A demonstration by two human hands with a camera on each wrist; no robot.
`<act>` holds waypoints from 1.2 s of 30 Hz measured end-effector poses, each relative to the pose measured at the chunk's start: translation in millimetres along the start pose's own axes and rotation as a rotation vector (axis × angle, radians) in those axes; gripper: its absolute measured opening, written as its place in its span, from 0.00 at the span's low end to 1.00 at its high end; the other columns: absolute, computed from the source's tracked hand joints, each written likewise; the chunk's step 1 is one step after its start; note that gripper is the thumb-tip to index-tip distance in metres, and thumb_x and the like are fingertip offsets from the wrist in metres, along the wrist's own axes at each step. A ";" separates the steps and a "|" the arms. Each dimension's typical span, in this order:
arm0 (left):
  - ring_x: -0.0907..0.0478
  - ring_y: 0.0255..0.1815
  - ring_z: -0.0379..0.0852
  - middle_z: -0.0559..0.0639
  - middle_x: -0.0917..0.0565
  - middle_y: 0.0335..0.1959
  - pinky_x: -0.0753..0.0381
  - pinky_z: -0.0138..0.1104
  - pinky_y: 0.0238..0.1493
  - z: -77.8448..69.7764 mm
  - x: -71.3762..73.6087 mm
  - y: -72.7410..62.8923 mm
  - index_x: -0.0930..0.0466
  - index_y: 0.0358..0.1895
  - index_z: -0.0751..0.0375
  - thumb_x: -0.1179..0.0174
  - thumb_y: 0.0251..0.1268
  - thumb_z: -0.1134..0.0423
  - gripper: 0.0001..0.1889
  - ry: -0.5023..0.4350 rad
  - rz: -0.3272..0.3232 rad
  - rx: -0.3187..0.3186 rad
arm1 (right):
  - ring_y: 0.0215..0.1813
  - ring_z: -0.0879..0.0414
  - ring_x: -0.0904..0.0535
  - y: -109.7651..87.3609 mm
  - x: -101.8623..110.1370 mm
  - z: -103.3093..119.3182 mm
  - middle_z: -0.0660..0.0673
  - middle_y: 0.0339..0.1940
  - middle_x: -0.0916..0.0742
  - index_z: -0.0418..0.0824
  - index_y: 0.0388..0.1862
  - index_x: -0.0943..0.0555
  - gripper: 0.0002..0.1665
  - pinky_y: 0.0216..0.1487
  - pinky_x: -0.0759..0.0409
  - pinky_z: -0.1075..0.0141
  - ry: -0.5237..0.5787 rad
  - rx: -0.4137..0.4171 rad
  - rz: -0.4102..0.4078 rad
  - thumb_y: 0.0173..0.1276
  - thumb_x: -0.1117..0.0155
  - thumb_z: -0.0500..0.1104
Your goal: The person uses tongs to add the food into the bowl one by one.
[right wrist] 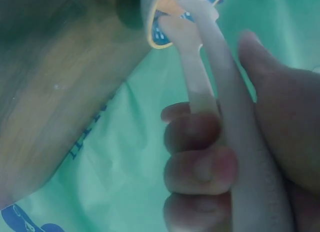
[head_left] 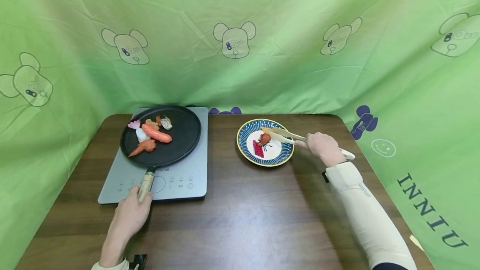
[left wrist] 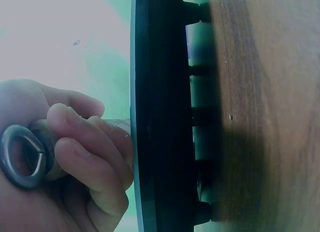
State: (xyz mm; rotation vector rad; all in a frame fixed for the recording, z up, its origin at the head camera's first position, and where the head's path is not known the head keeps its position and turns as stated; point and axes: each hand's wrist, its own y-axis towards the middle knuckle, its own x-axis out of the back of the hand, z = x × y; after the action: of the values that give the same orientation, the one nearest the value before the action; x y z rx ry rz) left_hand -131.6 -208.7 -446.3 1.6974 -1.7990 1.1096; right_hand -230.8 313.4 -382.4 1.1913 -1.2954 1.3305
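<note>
My left hand grips the pale handle of a flat black frying pan; a metal ring at the handle's end shows in the left wrist view. In the pan lie a pink-red sausage, a brown wing-shaped piece and several smaller food pieces. My right hand holds pale tongs, fingers curled round one arm. Over a blue-patterned plate, the tong tips are at a round reddish-brown food piece; whether they pinch it I cannot tell. A dark red piece lies beside it.
Beneath the pan is a grey induction cooktop with touch controls along its front. Both cooktop and plate stand on a brown wooden table. A green curtain with bear prints surrounds the table's back and sides.
</note>
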 end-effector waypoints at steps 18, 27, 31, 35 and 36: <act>0.33 0.19 0.50 0.58 0.31 0.24 0.36 0.40 0.18 -1.2 2.2 -2.1 0.41 0.54 0.69 0.58 0.71 0.49 0.24 -0.009 0.025 0.015 | 0.31 0.34 0.21 4.2 -8.3 -4.0 0.32 0.28 0.18 0.33 0.32 0.25 0.30 0.30 0.26 0.42 -0.041 0.040 -0.033 0.71 0.51 0.60; 0.33 0.19 0.50 0.58 0.31 0.24 0.36 0.40 0.18 -2.9 2.6 -0.7 0.40 0.54 0.69 0.58 0.71 0.48 0.24 -0.015 0.010 0.002 | 0.31 0.36 0.20 8.6 5.8 3.1 0.35 0.28 0.18 0.38 0.23 0.23 0.27 0.29 0.26 0.42 -0.002 0.005 0.022 0.71 0.49 0.58; 0.33 0.19 0.51 0.58 0.31 0.24 0.36 0.40 0.18 -2.5 1.8 -1.1 0.40 0.52 0.69 0.57 0.71 0.50 0.23 -0.009 0.010 0.002 | 0.33 0.35 0.20 6.9 6.0 0.3 0.34 0.32 0.17 0.39 0.25 0.21 0.27 0.29 0.26 0.42 0.024 -0.018 0.071 0.71 0.49 0.58; 0.33 0.20 0.51 0.58 0.31 0.24 0.36 0.40 0.18 -1.5 2.0 -1.4 0.40 0.53 0.70 0.57 0.71 0.50 0.23 -0.005 0.008 0.003 | 0.35 0.36 0.20 5.2 4.2 -4.9 0.35 0.33 0.17 0.40 0.27 0.20 0.27 0.27 0.26 0.43 0.053 -0.026 0.092 0.70 0.49 0.61; 0.33 0.20 0.51 0.58 0.31 0.24 0.36 0.40 0.18 -1.3 2.1 -1.4 0.40 0.53 0.69 0.57 0.71 0.50 0.23 -0.004 0.007 0.005 | 0.35 0.36 0.20 4.6 4.1 -6.1 0.36 0.33 0.18 0.41 0.27 0.20 0.27 0.27 0.26 0.43 0.060 -0.023 0.091 0.70 0.50 0.61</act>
State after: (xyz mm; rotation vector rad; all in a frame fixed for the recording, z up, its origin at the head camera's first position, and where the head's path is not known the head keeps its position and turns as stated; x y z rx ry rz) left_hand -130.8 -208.9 -443.5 1.6989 -1.8076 1.1149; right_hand -236.2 319.1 -378.8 1.0795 -1.3316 1.4025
